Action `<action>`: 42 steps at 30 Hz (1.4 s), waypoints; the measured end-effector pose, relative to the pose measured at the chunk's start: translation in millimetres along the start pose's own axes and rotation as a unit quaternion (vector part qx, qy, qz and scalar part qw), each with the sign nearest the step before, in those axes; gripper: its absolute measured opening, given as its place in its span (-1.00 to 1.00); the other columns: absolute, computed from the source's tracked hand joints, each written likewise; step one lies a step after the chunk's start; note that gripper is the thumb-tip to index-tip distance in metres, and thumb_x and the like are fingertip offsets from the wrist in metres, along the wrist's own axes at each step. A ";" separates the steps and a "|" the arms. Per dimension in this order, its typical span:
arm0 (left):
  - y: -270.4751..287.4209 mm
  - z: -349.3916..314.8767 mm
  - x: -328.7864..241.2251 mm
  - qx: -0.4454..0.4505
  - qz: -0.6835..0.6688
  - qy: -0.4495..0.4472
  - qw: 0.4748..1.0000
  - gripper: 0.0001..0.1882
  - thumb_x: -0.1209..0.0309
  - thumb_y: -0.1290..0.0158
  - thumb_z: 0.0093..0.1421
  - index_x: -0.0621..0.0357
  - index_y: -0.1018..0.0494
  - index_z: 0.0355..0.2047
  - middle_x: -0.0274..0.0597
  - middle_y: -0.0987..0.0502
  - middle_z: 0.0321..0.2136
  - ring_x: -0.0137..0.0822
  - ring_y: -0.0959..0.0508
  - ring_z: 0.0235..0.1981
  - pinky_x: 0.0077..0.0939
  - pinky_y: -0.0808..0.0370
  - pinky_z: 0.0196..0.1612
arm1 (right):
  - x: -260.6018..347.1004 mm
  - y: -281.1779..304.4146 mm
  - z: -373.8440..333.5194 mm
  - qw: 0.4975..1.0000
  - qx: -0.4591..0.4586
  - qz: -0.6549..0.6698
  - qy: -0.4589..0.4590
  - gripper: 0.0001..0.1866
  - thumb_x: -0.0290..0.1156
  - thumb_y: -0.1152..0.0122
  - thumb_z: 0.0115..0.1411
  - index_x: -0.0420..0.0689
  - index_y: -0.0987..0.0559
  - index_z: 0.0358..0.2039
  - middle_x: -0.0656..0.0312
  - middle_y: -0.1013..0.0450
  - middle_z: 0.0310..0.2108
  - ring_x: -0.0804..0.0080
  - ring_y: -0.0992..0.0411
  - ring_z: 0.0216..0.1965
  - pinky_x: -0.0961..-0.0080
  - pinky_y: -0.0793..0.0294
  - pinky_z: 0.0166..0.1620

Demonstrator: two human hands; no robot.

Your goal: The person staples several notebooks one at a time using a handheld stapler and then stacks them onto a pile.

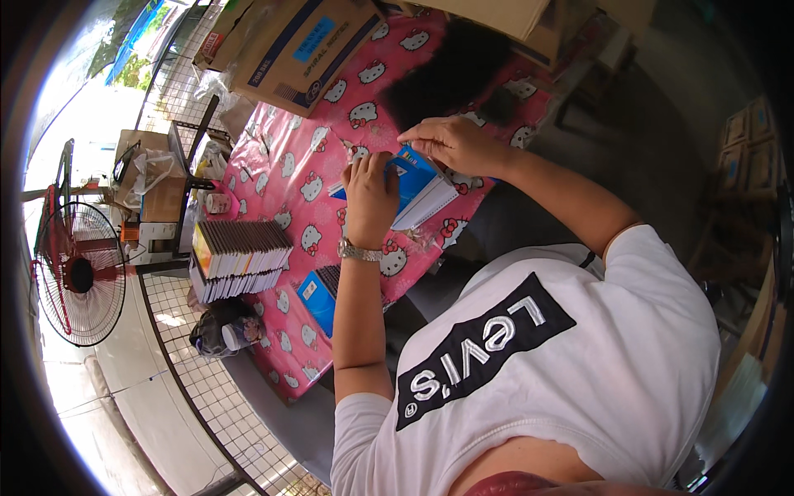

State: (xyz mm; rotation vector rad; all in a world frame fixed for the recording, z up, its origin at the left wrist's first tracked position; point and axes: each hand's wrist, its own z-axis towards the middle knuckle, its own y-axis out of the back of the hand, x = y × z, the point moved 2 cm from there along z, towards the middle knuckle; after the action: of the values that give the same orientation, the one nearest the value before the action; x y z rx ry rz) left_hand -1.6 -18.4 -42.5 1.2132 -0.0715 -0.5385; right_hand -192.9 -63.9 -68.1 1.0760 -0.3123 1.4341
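Notebook [415,187]: blue cover, white pages showing along the side nearer the person; it is between the two hands, above the near part of the table.
Left hand [370,192]: closed on the notebook, fingers bent over its left part; a metal watch [361,250] circles the wrist.
Right hand [455,144]: fingertips at the notebook's far upper corner, fingers together and slightly bent; whether they pinch the cover, I cannot tell.
Table: covered by a pink cloth [310,211] printed with white cartoon cats.
Tall stack [241,260]: many notebooks piled at the table's left side, well apart from the hands.
Blue pile [317,303]: more blue-covered notebooks, near the left forearm, partly hidden by it.
Cardboard box [285,70]: at the table's far end, with a blue label.
Fan [78,275]: off to the left, beyond the table.
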 end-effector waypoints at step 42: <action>8.5 -8.3 -10.2 0.048 -0.079 -0.083 0.992 -0.78 0.40 -0.06 0.24 0.05 -0.45 -0.10 -0.20 -0.58 -0.30 -0.10 -0.54 -0.18 -0.06 -0.21 0.21 | -158.9 53.5 -38.8 0.875 0.143 -0.398 -0.235 -0.48 -0.02 -0.38 -0.07 -0.11 -0.62 -0.17 -0.08 -0.42 -0.02 -0.07 -0.42 0.01 0.12 -0.46 0.07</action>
State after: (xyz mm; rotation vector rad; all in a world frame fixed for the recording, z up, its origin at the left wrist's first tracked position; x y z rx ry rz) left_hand -4.7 -4.7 -35.5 1.2725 -0.1448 -0.7828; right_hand -286.7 -147.6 -185.7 1.5591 0.0275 0.4695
